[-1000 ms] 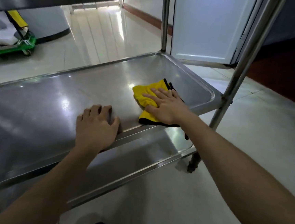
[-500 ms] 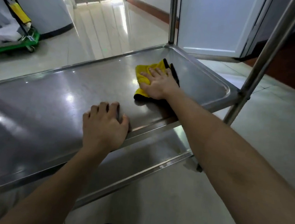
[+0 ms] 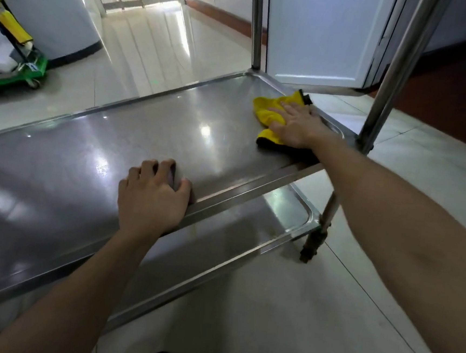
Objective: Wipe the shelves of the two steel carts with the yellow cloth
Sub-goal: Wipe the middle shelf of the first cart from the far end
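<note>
Hands first: right hand (image 3: pixel 295 125) lies palm down, fingers straight and slightly spread, pressing a crumpled yellow cloth (image 3: pixel 267 110) with black trim onto the steel. Left hand (image 3: pixel 151 197) holds nothing; its fingers are loosely bent with the tips on the shelf surface, and the heel of the palm lies over the near raised rim.

Cloth sits at the right end of the shiny stainless-steel middle shelf (image 3: pixel 102 148), just beside the right rim and partly hidden under the palm. Ceiling lights reflect off the shelf.

Below it, a matching steel lower shelf (image 3: pixel 282 208) with a rounded corner. Round steel upright post (image 3: pixel 390 66) stands at the near right corner, with a dark, worn foot (image 3: pixel 311 248) under it on the pale tiled floor (image 3: pixel 313 310).

Beyond the cart: white door (image 3: pixel 323 35) at the right rear, low green trolley (image 3: pixel 15 73) with a yellow item at far left
</note>
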A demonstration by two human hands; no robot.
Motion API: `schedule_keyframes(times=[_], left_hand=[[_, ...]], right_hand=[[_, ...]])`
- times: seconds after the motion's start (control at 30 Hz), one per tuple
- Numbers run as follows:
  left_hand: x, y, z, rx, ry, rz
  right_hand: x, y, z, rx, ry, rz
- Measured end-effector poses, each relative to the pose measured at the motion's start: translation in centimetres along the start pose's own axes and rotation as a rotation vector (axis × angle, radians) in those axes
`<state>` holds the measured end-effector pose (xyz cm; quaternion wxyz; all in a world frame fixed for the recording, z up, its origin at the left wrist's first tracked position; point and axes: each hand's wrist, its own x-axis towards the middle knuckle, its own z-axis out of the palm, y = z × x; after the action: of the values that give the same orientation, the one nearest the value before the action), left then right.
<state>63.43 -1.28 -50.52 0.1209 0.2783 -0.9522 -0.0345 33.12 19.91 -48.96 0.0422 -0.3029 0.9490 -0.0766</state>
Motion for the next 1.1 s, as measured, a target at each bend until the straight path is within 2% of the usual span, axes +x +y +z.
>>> schedule_keyframes(times=[0.07, 0.17, 0.23, 0.37, 0.43, 0.57, 0.6, 0.73, 0.8, 0.97, 1.1], left_hand=[[-0.1, 0.4, -0.3, -0.001, -0.003, 0.009], [-0.3, 0.6, -0.4, 0.008, 0.005, 0.044], [-0.2, 0.9, -0.4, 0.024, 0.005, 0.058], [0.3, 1.7, -0.3, 0.023, 0.025, 0.025], [0.3, 1.8, -0.3, -0.056, 0.04, 0.003], [0.3, 0.5, -1.7, -0.441, 0.066, -0.095], [0.2, -0.8, -2.1, -0.446, 0.082, -0.103], [-0.8, -9.4, -3.4, -0.077, 0.125, -0.071], [-1.6, -13.3, -3.8, 0.012, 0.127, -0.102], [-2.0, -15.7, -3.1, 0.016, 0.136, -0.111], [-1.9, -15.4, -2.5, -0.01, 0.143, -0.114]], right_hand=[[-1.4, 2.7, -0.1, -0.001, -0.006, 0.048], [-4.4, 2.0, 0.0, 0.006, -0.008, 0.069], [-6.6, -1.3, 0.6, -0.043, 0.005, 0.027], [-9.9, -11.5, 2.9, -0.06, 0.028, -0.201], [-10.7, -13.9, 3.4, 0.006, 0.042, -0.26], [-10.9, -12.8, 3.0, 0.028, 0.078, -0.294], [-10.7, -12.6, 3.1, 0.028, 0.07, -0.304], [-9.4, -12.2, 3.5, 0.032, 0.05, -0.329], [-8.0, -11.9, 3.2, 0.034, 0.015, -0.327], [-3.3, -13.8, 3.3, 0.009, -0.048, -0.261], [0.3, -19.7, 3.8, -0.019, -0.049, -0.212]])
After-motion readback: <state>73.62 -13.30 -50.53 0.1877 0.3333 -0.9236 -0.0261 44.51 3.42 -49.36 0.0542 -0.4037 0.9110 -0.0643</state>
